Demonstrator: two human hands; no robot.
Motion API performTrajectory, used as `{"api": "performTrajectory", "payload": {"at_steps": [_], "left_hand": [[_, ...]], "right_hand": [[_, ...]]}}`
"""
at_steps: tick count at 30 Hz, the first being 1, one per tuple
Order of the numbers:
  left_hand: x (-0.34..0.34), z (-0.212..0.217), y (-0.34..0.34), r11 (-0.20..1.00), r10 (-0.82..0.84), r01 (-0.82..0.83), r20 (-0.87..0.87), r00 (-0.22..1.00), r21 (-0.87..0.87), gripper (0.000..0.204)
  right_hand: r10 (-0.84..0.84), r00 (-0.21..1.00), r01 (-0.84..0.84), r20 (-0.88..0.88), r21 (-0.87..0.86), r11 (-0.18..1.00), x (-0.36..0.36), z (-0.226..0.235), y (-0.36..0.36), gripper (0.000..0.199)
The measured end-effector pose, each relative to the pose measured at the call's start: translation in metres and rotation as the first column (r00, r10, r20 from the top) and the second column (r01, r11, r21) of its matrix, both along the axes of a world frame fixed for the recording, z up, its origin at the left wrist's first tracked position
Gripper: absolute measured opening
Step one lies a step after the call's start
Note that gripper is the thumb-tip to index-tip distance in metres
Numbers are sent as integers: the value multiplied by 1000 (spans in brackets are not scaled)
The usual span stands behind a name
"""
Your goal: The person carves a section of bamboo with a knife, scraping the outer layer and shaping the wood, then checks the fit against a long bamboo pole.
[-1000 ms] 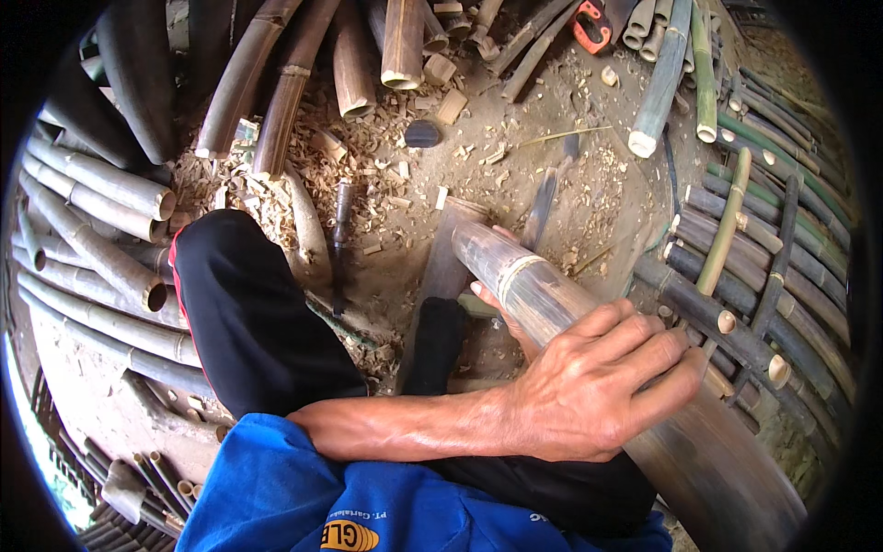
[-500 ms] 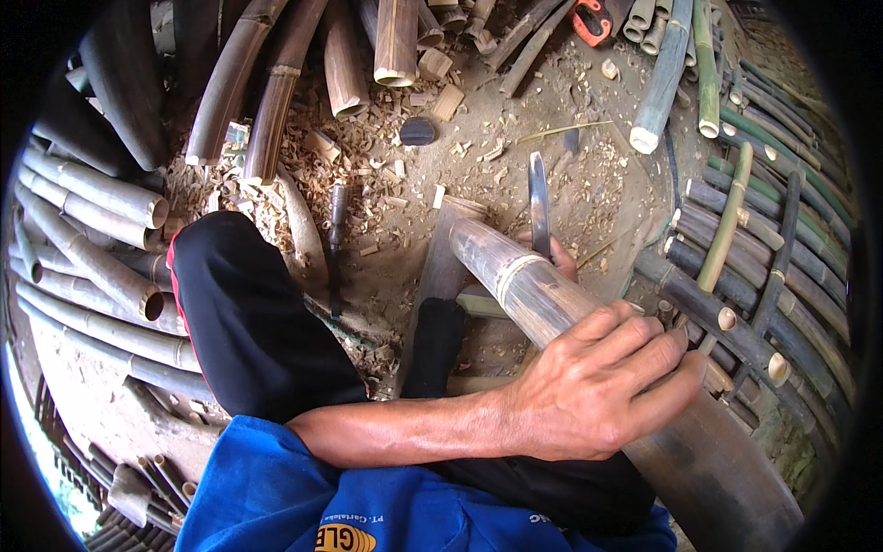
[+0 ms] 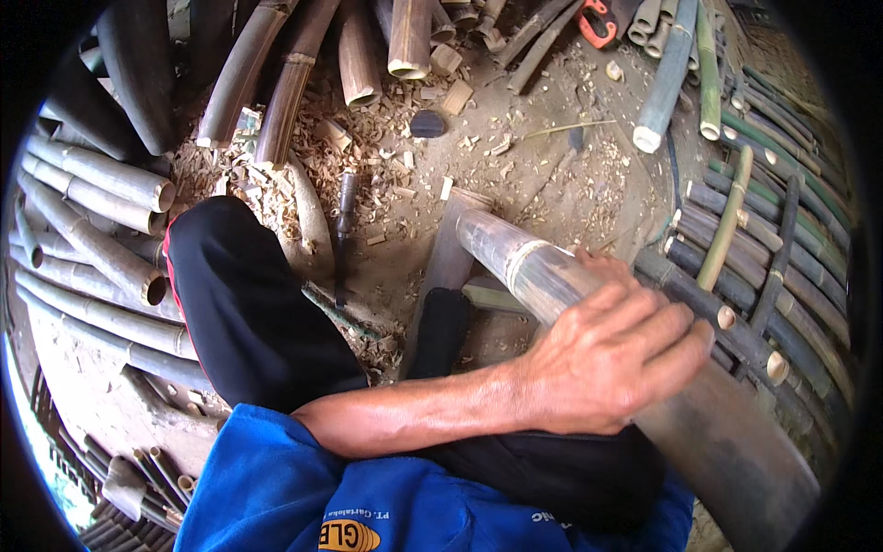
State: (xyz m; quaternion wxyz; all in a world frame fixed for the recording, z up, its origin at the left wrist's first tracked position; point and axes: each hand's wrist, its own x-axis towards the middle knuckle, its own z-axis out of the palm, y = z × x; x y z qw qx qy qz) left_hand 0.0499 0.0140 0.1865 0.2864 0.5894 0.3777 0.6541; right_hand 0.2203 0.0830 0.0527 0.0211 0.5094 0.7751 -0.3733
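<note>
A thick bamboo pole [image 3: 543,276] slants from the middle of the view to the lower right. My left hand [image 3: 616,359] reaches across my body and is closed over its top side. My right hand [image 3: 602,267] is mostly hidden behind the pole, with only part of it showing past the far edge. It held a knife half a second ago; the blade is now out of sight. At its far end the pole meets an upright-looking flat wooden piece [image 3: 448,241], beside my dark-covered foot [image 3: 440,331].
Beyond my bent left knee [image 3: 230,285] lies a dark-handled tool [image 3: 346,216] among wood shavings [image 3: 303,138]. Bamboo poles [image 3: 101,271] are stacked at the left, with more [image 3: 782,239] at the right. An orange-handled tool [image 3: 600,26] lies at the far side.
The knife blade, seen upright beyond the pole before, has dropped from view as my right hand moved back along the pole's far side. My left hand keeps its hold; the view has shifted slightly.
</note>
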Motion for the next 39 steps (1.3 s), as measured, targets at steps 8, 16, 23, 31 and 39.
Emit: {"api": "performTrajectory", "payload": {"at_steps": [8, 16, 23, 31, 39], "left_hand": [[-7, -9, 4, 998, -69, 70, -61, 996, 7, 67], [-8, -5, -2, 996, -87, 87, -92, 992, -12, 75], [-12, -7, -2, 997, -77, 75, -95, 993, -26, 75], [-12, 2, 6, 986, -156, 148, -122, 980, -72, 76], [-53, -116, 1, 939, -272, 188, -286, 919, -288, 107]], "right_hand": [[-156, 979, 159, -131, 7, 987, -5, -22, -17, 39], [-424, 813, 411, -400, -123, 903, -4, -22, -48, 50], [-554, 398, 519, -731, -318, 793, -31, 6, -60, 60], [-341, 5, 513, -940, -290, 808, -53, 80, -19, 72], [181, 145, 642, -973, 232, 731, -45, 211, -49, 85]]}}
